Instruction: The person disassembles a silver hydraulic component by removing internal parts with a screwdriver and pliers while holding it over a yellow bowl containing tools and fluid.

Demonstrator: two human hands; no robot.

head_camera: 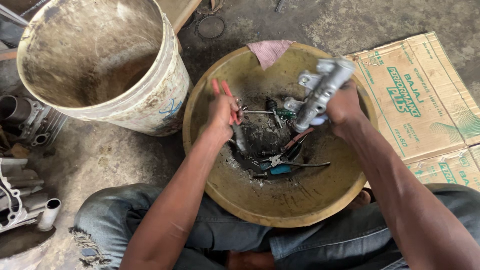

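My right hand (342, 106) grips a grey cast-metal cylinder part (320, 92), tilted, held above a wide yellow-brown metal basin (295, 205). My left hand (223, 114) is closed on red-handled pliers (226, 96) whose jaws point down toward the oily middle of the basin. In the basin's bottom lie a green-handled screwdriver (280, 113), dark pliers with a blue grip (285, 162) and small dirty metal bits.
A large dirty white bucket (150, 100) stands left of the basin. A pink rag (269, 50) hangs over the basin's far rim. Flattened cardboard boxes (425, 100) lie to the right. Engine parts (25, 120) and metal castings (20, 200) sit at far left on the concrete floor.
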